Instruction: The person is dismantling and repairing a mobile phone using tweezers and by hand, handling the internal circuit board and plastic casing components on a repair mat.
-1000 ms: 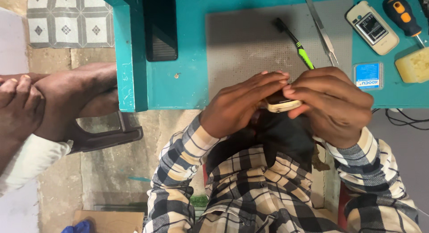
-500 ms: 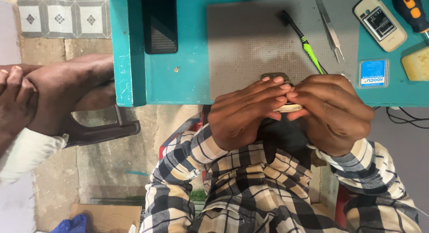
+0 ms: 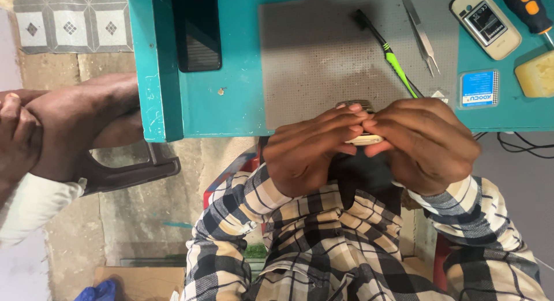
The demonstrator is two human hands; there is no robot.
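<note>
1. One teal table (image 3: 242, 59) fills the upper part of the view, its near edge running just above the person's hands.
2. A grey perforated mat (image 3: 323, 53) covers the table's middle, reaching to the near edge.
3. Another person's limbs (image 3: 69, 128) rest beside the table's left edge, off the table.
4. A black slab (image 3: 196, 30) lies at the far left corner.
5. The left hand (image 3: 309, 154) and the right hand (image 3: 424, 142) meet at the near edge of the table, fingers curled, both closed on a small cream phone (image 3: 363, 139) pinched between the fingertips; most of it is hidden by the fingers.
6. A cream phone body with a blue battery (image 3: 486, 21) lies near the far right corner, a screwdriver with an orange and black handle (image 3: 528, 10) just beside it.
7. A green-handled brush (image 3: 389, 56) lies slantwise on the mat, metal tweezers (image 3: 420, 33) near it.
8. A yellow block (image 3: 535, 73) sits at the right edge, a blue square packet (image 3: 478, 89) beside it.
</note>
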